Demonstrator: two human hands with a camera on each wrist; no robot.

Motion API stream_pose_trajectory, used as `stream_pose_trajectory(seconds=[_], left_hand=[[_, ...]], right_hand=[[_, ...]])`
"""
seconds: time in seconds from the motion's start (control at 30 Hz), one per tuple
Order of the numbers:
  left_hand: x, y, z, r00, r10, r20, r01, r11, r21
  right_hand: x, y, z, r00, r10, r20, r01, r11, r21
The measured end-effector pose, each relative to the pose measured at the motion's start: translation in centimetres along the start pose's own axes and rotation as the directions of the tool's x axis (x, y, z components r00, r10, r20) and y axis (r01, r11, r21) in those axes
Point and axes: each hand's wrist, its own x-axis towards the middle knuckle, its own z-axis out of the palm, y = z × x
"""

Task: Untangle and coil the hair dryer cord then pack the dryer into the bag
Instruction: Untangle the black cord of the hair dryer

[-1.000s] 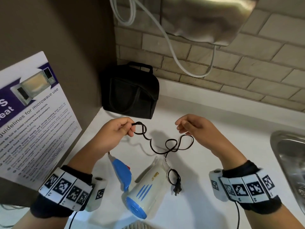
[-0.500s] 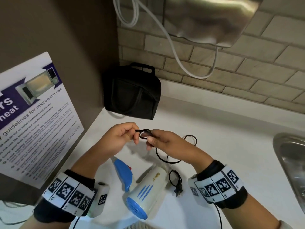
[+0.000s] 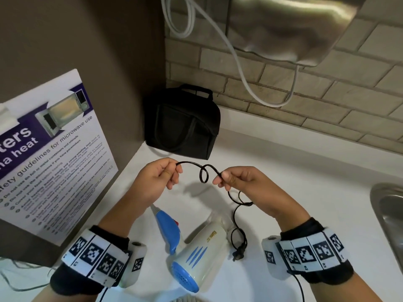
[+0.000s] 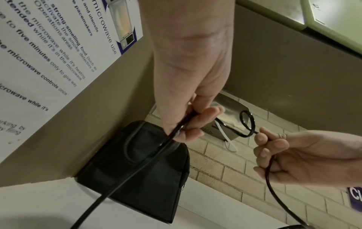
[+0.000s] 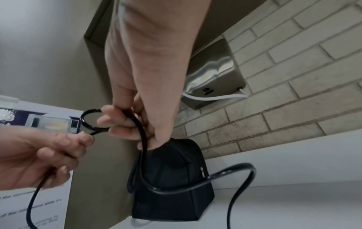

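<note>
A white and blue hair dryer (image 3: 196,253) lies on the white counter (image 3: 305,192) between my wrists. Its black cord (image 3: 204,174) rises to my hands and makes one small loop between them. My left hand (image 3: 161,177) pinches the cord left of the loop, and my right hand (image 3: 229,179) pinches it on the right. Below my right hand the cord hangs in more curls down to the plug (image 3: 238,253) beside the dryer. The black bag (image 3: 183,125) stands zipped in the back corner. The left wrist view shows the loop (image 4: 247,124) and the right wrist view shows the loop (image 5: 93,120).
A steel sink (image 3: 390,216) is set into the counter at the right. A microwave notice (image 3: 50,153) leans on the left wall. A steel hand dryer (image 3: 290,27) with a white cable (image 3: 244,79) hangs on the brick wall above the bag.
My hands came together at the cord half a second ago and have since drawn apart, leaving a single small loop stretched between them. The dryer and plug have stayed put.
</note>
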Motion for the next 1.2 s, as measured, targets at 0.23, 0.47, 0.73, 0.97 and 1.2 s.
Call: stream_pose_trajectory(seconds=[0.23, 0.47, 0.73, 0.97, 1.2], left_hand=[[0.0, -0.5, 0.4, 0.999, -0.033, -0.015, 0.033, 0.999, -0.003], [-0.1, 0.6, -0.1, 0.998, 0.003, -0.069, -0.019, 0.973, -0.231], [-1.2, 0.4, -0.4, 0.993, 0.065, 0.094, -0.054, 0.992, -0.111], [-1.3, 0.4, 0.4, 0.997, 0.048, 0.06, -0.039, 0.989, -0.145], [-2.4, 0.2, -0.4, 0.995, 0.081, 0.062, -0.066, 0.974, -0.217]], right_hand=[[-0.7, 0.0, 0.3, 0.981, -0.076, 0.18, 0.084, 0.996, -0.038], [0.2, 3.2, 1.7, 0.96, 0.211, 0.182, -0.095, 0.862, -0.498], [2.1, 0.8, 0.9, 1.0, 0.022, -0.001, -0.022, 0.983, -0.183], [3.3, -2.7, 3.0, 0.985, -0.026, 0.173, 0.063, 0.976, -0.207], [4.5, 0.4, 3.4, 0.992, 0.03, 0.124, 0.029, 0.895, -0.445]])
